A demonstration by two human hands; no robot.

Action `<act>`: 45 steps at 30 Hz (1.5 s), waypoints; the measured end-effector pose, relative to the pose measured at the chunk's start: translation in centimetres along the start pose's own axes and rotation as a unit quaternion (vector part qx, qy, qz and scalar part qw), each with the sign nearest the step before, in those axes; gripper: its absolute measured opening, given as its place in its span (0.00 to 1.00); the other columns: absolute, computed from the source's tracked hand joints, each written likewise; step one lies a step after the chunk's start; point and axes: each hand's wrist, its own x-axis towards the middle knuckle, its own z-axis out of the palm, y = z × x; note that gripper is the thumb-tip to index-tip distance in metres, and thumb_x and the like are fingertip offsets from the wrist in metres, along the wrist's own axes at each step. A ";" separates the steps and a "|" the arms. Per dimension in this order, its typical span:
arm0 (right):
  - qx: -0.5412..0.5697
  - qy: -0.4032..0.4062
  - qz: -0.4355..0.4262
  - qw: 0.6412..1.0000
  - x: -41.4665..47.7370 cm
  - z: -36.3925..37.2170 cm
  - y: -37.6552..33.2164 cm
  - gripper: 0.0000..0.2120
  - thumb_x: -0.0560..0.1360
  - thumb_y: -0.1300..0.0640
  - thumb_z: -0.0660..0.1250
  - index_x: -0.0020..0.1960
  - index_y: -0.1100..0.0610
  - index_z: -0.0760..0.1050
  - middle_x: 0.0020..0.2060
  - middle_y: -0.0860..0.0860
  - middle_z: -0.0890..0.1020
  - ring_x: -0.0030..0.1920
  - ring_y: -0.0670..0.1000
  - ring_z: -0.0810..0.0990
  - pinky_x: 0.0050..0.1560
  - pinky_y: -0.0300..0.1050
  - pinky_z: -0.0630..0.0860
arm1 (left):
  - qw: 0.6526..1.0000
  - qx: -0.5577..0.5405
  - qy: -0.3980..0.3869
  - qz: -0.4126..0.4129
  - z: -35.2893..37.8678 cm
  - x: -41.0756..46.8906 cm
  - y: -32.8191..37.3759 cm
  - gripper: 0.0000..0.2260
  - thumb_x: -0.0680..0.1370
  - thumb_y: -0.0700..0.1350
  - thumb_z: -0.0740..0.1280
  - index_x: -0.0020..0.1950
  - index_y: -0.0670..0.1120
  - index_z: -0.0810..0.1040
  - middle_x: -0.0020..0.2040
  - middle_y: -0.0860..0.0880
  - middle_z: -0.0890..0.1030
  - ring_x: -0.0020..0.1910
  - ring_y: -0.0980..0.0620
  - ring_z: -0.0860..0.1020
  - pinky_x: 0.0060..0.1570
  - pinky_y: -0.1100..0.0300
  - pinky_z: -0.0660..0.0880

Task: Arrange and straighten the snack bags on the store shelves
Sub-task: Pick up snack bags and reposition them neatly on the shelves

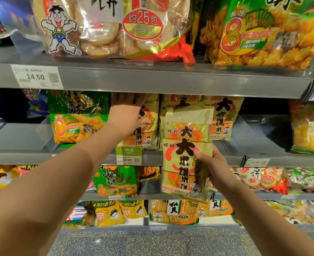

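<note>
Two bare forearms reach up from the bottom corners toward the middle shelf point(23, 156). At about four o'clock from the centre, the right hand point(217, 169) grips a pale yellow rice-cracker bag point(186, 152) by its right edge, thumb point(198, 154) pressed on the printed front and the other fingers wrapped behind, out of sight. That bag hangs upright in front of the shelf lip, hiding part of the rail and the stock behind it.

Up at eleven o'clock from it, the left hand point(128, 111) goes into the shelf bay, palm laid against the face of a matching yellow bag point(148, 124) standing on the middle shelf; its fingertips vanish under the edge of the shelf above, so I cannot tell whether they are spread or together, though the thumb point(146, 121) lies across the bag's front.

More yellow bags point(224, 117) stand just behind and to the right of the held one. At nine o'clock from the left hand sits a green bag point(77, 117). A green price tag point(128, 155) reading 10.90 is clipped to the rail between the two wrists. On the top shelf point(171, 80) rest a clear cracker bag with a cartoon figure point(104, 26) and a large green bag point(267, 32), with a 14.50 label point(36, 77) below.
</note>
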 end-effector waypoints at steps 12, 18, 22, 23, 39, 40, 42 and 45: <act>0.005 0.007 -0.013 1.000 -0.7 -0.6 -1.7 0.17 0.74 0.61 0.65 0.63 0.57 0.71 0.54 0.58 0.82 0.53 0.59 0.82 0.45 0.51 0.81 | 0.989 -0.046 0.114 0.084 -0.4 -3.1 1.1 0.25 0.77 0.60 0.54 0.64 0.43 0.69 0.49 0.42 0.76 0.48 0.42 0.75 0.50 0.48 0.70; 0.021 0.019 -0.017 0.999 -1.0 -1.0 -2.8 0.21 0.72 0.59 0.67 0.65 0.57 0.69 0.55 0.58 0.81 0.54 0.60 0.81 0.48 0.53 0.80 | 0.969 -0.235 -0.032 0.074 -0.7 -4.4 7.1 0.33 0.76 0.61 0.56 0.76 0.49 0.49 0.73 0.47 0.63 0.70 0.48 0.64 0.67 0.52 0.63; 0.008 0.007 -0.028 1.000 -1.4 -1.6 -3.3 0.24 0.70 0.57 0.71 0.64 0.56 0.70 0.54 0.55 0.82 0.50 0.55 0.83 0.36 0.40 0.79 | 0.819 -0.518 -0.211 -0.130 -0.2 -4.7 10.8 0.41 0.71 0.64 0.63 0.76 0.54 0.44 0.71 0.50 0.67 0.67 0.47 0.69 0.64 0.52 0.67; -0.002 0.005 -0.033 0.999 -1.5 -2.0 -3.4 0.25 0.69 0.56 0.71 0.64 0.56 0.70 0.55 0.56 0.82 0.48 0.54 0.83 0.34 0.38 0.78 | 0.802 -0.530 -0.237 -0.141 -0.1 -4.7 11.5 0.41 0.70 0.64 0.65 0.76 0.54 0.46 0.70 0.50 0.68 0.66 0.48 0.70 0.63 0.51 0.68; -0.152 0.175 -0.092 0.968 3.2 -9.0 -9.6 0.14 0.75 0.55 0.68 0.58 0.53 0.70 0.52 0.51 0.81 0.50 0.49 0.81 0.47 0.43 0.79 | 0.813 -0.544 -0.099 -0.181 -2.4 1.6 19.7 0.23 0.77 0.45 0.66 0.69 0.41 0.65 0.61 0.46 0.75 0.60 0.48 0.72 0.50 0.60 0.68; -0.148 0.180 -0.089 0.968 3.7 -9.1 -9.8 0.13 0.75 0.56 0.68 0.57 0.54 0.70 0.51 0.51 0.80 0.49 0.48 0.80 0.44 0.39 0.77 | 0.816 -0.538 -0.104 -0.185 -2.5 2.0 19.9 0.20 0.77 0.45 0.66 0.66 0.39 0.68 0.55 0.46 0.75 0.56 0.49 0.72 0.46 0.61 0.67; -0.149 0.181 -0.080 0.969 4.4 -8.9 -9.9 0.13 0.75 0.56 0.68 0.58 0.54 0.70 0.50 0.50 0.80 0.50 0.48 0.79 0.45 0.38 0.75 | 0.825 -0.519 -0.110 -0.193 -2.1 2.7 19.8 0.09 0.76 0.45 0.67 0.51 0.40 0.73 0.43 0.52 0.72 0.47 0.51 0.71 0.40 0.60 0.66; -0.169 0.168 -0.073 0.969 5.3 -8.6 -9.7 0.11 0.74 0.56 0.69 0.54 0.51 0.70 0.48 0.48 0.79 0.52 0.50 0.79 0.55 0.45 0.76 | 0.840 -0.487 -0.116 -0.210 -1.0 3.5 19.4 0.15 0.76 0.46 0.67 0.34 0.46 0.65 0.32 0.51 0.66 0.34 0.51 0.68 0.30 0.58 0.62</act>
